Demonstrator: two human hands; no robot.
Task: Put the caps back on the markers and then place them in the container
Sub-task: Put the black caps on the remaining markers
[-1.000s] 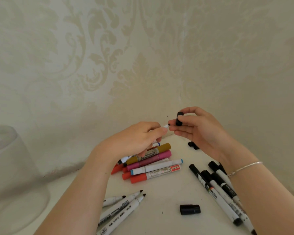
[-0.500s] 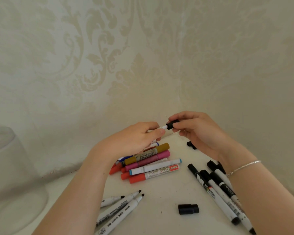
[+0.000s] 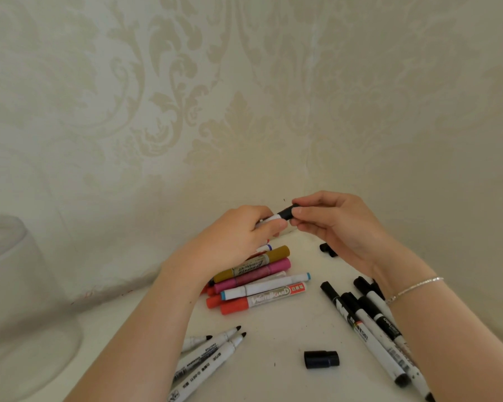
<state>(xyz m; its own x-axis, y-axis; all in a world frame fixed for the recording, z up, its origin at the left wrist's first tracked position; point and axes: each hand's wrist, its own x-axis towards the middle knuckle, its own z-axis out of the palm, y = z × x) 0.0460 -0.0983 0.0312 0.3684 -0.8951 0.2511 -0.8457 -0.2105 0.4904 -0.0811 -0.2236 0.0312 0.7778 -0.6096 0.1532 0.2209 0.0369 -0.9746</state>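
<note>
Your left hand (image 3: 238,236) grips the marker (image 3: 272,218) barrel above the bench (image 3: 273,338); right hand (image 3: 337,224) fingers pinch the black cap (image 3: 286,211) onto its tip. Cap looks partly seated, so push square or it'll pop off. Container (image 3: 18,309) sits far left.

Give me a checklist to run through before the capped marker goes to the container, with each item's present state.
1. Left hand grips the white marker: ok.
2. Right hand pinches the black cap at the marker's tip: ok.
3. Cap pushed fully home: cannot tell, fingers hide the joint.
4. Clear container within view at far left: ok.
5. Container mouth facing up: cannot tell.
6. All other markers capped: not ok, three uncapped markers lie near the left forearm.
</note>
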